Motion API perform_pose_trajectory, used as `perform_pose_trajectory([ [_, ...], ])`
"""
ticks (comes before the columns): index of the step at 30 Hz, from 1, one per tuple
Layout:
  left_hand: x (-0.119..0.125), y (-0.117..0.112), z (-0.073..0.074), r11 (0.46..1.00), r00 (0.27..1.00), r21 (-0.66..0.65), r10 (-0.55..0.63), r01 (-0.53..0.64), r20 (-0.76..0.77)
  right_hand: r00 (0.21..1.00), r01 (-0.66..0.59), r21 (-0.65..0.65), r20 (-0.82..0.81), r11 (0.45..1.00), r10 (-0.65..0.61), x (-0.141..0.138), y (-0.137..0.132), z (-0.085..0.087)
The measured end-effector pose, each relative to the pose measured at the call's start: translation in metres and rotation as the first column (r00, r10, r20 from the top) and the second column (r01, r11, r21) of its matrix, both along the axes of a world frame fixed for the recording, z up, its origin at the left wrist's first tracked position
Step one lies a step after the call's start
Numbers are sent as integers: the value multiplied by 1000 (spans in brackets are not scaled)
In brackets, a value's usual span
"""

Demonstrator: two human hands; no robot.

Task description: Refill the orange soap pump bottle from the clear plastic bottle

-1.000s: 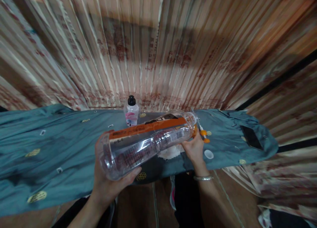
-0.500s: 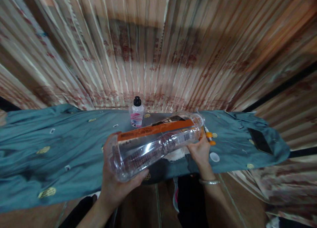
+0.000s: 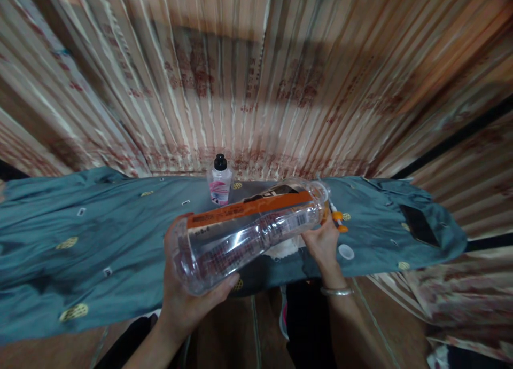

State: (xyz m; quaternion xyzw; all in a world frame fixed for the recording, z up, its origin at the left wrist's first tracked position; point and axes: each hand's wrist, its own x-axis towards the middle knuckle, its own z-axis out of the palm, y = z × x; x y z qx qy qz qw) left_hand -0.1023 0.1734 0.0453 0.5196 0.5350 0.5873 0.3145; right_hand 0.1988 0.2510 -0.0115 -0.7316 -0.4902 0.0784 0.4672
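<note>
A large clear plastic bottle (image 3: 248,235) with an orange and dark label lies aslant in front of me, above the cloth, its neck to the right. My left hand (image 3: 182,283) wraps round its base, thumb along the underside. At the neck end is my right hand (image 3: 324,241), closed around it, with several fingers hidden behind the clear plastic. Something orange shows at those fingers, too covered to name. Just right of them lies a thin white stick-like thing with orange parts (image 3: 339,221). A small white round lid (image 3: 346,252) rests near my right wrist.
A small clear bottle (image 3: 220,185) with a black cap and pink label stands upright at the back. Crumpled white tissue-like material (image 3: 285,249) lies beneath the large bottle. A dark phone (image 3: 419,225) is on the teal cloth (image 3: 120,235) at right. Behind rises a pleated curtain (image 3: 240,80).
Both hands keep hold of the large bottle in almost the same pose. The whole view has shifted very slightly.
</note>
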Motion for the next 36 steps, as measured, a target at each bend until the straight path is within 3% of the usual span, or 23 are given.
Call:
perform_pose_trajectory([
  [3,1,-1,3,998,997,5,61,-61,44,1000,7,-1,30,1000,-7,0,0,0],
  [11,11,-4,9,997,991,-30,79,-76,111,999,13,25,45,1000,-14,-2,-1,2],
  [15,10,-5,11,997,990,-47,66,-60,128,996,31,11,78,999,-32,-2,0,1],
  [19,-1,-2,5,999,999,-45,-17,19,42,997,28,-10,77,1000,-27,-2,-1,2],
  [36,-7,-1,2,999,998,-30,-42,43,42,993,27,6,117,1000,-27,-1,0,0],
])
